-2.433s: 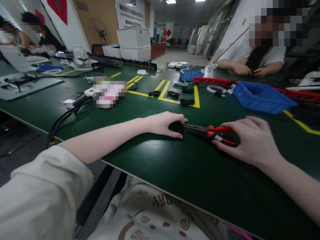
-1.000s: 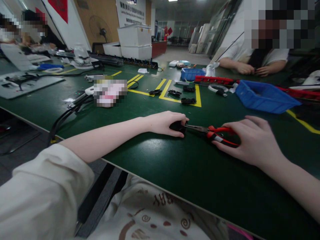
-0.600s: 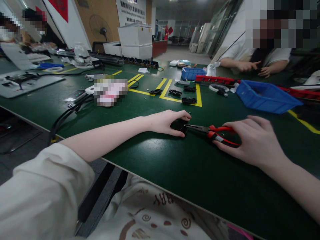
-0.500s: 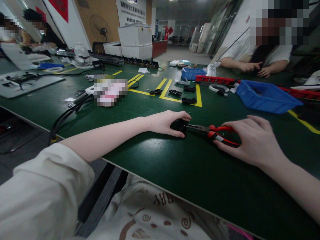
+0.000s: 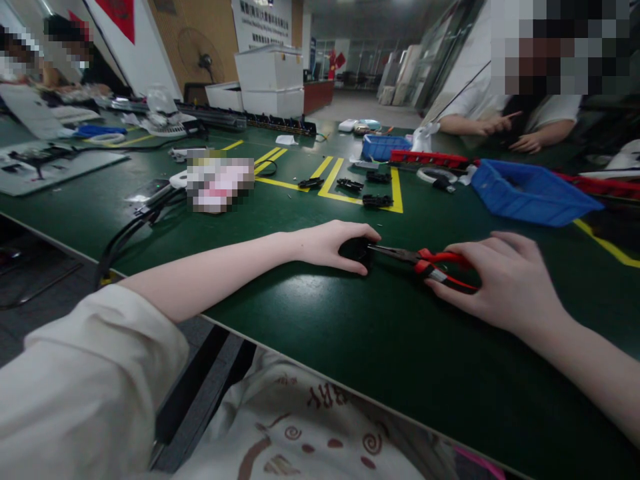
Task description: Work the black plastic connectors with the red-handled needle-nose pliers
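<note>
A small black part [image 5: 354, 249] is pinned to the green tabletop [image 5: 350, 347] under the curled fingers of the left hand [image 5: 327, 245], which is closed around it. The red-handled pliers [image 5: 425, 261] are gripped at the handles by the right hand [image 5: 505, 283], and the metal nose is laid flat and pushed against the part; the exact point of contact is covered by the left fingers, so it cannot be told whether the tips are biting or only touching. Most of the part's shape is hidden as well.

Bare green surface is seen in front of both hands, down to the near edge, where the metal trim runs diagonally across the lower frame. Open room is also left between the hands and the yellow lines [image 5: 360, 183] farther out. Three or four little black connectors [image 5: 377, 200] are scattered along those lines, well apart from the hands.

To the right, a blue bin [image 5: 530, 193] is set at an angle, its contents out of sight. A smaller blue tray [image 5: 383, 148] and a red bar [image 5: 430, 160] are placed behind it. At the far right a co-worker's hands [image 5: 500, 130] are resting on the surface. To the left, black cables [image 5: 125, 237] are draped over the edge, their lower ends lost below it. The far clutter is too dim to name.
</note>
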`<state>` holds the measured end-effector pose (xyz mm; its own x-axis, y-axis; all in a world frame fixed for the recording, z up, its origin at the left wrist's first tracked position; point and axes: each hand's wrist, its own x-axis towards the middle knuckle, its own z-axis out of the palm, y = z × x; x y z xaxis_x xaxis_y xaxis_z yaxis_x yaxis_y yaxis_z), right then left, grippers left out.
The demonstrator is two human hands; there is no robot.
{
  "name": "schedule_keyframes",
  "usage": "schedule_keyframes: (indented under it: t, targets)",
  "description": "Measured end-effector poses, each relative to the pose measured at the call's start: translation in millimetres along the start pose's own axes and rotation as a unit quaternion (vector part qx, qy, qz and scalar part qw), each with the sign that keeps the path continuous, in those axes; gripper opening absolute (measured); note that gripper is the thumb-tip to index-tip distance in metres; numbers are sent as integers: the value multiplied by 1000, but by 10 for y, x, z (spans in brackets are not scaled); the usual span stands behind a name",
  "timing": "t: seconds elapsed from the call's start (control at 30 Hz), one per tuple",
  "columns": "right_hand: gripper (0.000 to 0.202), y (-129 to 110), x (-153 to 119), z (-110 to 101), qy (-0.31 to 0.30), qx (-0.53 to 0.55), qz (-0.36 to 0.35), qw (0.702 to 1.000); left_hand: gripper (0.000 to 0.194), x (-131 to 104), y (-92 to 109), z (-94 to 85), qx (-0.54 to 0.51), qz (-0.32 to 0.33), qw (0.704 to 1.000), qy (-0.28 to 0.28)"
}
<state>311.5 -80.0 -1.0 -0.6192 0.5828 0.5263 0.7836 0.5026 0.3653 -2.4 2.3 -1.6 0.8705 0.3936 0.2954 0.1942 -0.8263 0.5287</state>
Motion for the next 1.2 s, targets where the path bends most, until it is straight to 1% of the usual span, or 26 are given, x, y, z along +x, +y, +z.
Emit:
schedule_keyframes:
  t: [0.1,0.2,0.4,0.57,0.67,0.8,0.87,0.93,1.03,1.2]
  targets:
    - [49,-18,8,-21,8,2,2,1000,63,6,-6,2,7,2,1000,-2]
    - [48,-29,17,-40,11,-9,-3,1000,62,9,7,3,12,2,1000,1]
    - [49,-18,24,-46,10,-29,-30,999,63,-11,19,29,9,17,1000,-2]
    - [47,-3,20,-55,13,-31,-35,999,64,-22,-20,49,23,23,999,14]
    - [47,5,13,-58,12,-33,-32,999,63,-11,-37,61,60,14,998,22]
    - [48,-3,12,-53,11,-32,-31,999,69,15,-14,101,147,-23,988,26]
    - [49,-19,17,-56,11,-31,-31,999,67,23,15,123,169,-40,985,24]
    - [49,-39,24,-68,12,-30,-36,999,63,21,45,132,164,-51,985,19]
    - [48,-63,32,-88,17,-25,-43,999,59,11,72,121,127,-61,990,10]
    - [46,-61,29,-93,11,16,-38,999,49,14,82,91,88,-57,994,-8]
